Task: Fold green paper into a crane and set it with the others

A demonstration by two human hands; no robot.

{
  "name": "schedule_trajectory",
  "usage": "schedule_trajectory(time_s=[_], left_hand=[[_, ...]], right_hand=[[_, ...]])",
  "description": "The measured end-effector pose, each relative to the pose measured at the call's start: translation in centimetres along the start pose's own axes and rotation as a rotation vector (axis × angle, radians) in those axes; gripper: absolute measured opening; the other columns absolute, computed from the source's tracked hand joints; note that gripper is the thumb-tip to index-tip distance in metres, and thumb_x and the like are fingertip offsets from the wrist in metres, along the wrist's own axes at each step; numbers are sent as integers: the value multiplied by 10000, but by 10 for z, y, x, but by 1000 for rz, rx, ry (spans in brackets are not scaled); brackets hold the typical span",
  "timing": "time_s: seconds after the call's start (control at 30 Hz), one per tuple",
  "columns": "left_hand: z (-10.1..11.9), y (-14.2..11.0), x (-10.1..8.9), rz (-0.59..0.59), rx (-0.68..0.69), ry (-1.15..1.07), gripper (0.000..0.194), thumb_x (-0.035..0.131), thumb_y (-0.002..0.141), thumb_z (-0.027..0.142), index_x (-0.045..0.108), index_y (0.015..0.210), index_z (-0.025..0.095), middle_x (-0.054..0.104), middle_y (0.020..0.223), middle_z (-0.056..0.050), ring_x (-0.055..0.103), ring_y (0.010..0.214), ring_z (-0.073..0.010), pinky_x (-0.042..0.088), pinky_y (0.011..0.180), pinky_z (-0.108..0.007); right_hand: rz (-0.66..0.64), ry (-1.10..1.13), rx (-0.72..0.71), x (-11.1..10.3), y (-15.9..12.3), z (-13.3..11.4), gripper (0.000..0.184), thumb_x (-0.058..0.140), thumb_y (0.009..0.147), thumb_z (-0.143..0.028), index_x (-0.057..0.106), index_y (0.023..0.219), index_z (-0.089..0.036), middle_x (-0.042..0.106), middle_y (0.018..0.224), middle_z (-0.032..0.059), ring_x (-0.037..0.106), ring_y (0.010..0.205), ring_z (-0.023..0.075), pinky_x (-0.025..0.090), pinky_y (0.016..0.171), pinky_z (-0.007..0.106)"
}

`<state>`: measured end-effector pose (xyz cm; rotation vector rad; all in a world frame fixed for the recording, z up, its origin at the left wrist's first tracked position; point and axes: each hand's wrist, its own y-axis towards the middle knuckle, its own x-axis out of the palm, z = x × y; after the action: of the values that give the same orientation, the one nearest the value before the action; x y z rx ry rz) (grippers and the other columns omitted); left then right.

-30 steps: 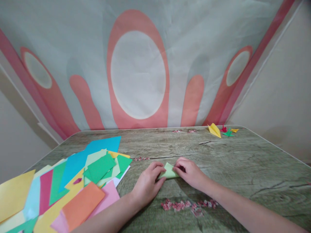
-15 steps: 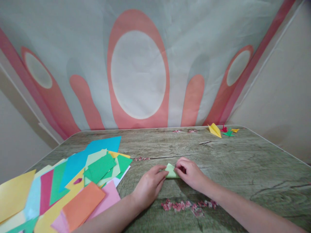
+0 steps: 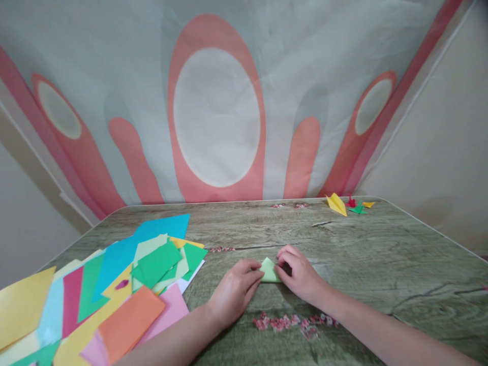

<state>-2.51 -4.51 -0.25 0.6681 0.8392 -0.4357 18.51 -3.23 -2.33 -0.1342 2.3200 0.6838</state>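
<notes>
A small light green piece of folded paper (image 3: 269, 271) lies between my two hands near the middle of the table. Its top comes to a point and its lower edge runs straight. My left hand (image 3: 237, 287) pinches its left corner between thumb and fingers. On the other side, my right hand (image 3: 299, 271) grips the right edge with thumb and forefinger, the other fingers curled. Fingertips cover both side corners of the paper.
Many coloured sheets overlap on the left, among them an orange sheet (image 3: 129, 323), a green sheet (image 3: 158, 264) and a blue sheet (image 3: 162, 229). Far right on the wood-patterned table (image 3: 381, 264) sit a yellow folded paper (image 3: 336, 204) and small red, green and yellow folded figures (image 3: 357, 208).
The right fingers have shifted slightly on the folded paper, so a bit more of its pointed top shows. The left hand stays at its corner, almost unmoved.
</notes>
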Motion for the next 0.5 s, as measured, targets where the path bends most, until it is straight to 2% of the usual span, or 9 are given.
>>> schedule_trajectory(time_s=[0.23,0.4,0.5], left_hand=[[-1,1,0,-33,22,23,238,460,864,171,630,1028,206,607,1008,-67,543,954,-174,472,848,-317],[-1,2,-1,-29,47,39,243,457,867,177,631,1034,211,620,981,-64,554,924,-169,478,824,-306],[0,2,-2,-30,46,40,242,459,866,171,630,1033,213,623,972,-61,553,916,-167,477,820,-304]], right_hand=[[-1,-34,-2,0,-1,1,80,543,741,-124,502,721,-189,528,848,55,498,834,199,434,743,354],[-5,-29,-31,0,-1,1,45,541,776,-164,553,810,-193,549,867,60,512,845,204,444,749,365],[-32,-33,-61,-3,-1,-2,105,528,811,-184,596,890,-197,577,926,71,521,894,206,442,789,374]])
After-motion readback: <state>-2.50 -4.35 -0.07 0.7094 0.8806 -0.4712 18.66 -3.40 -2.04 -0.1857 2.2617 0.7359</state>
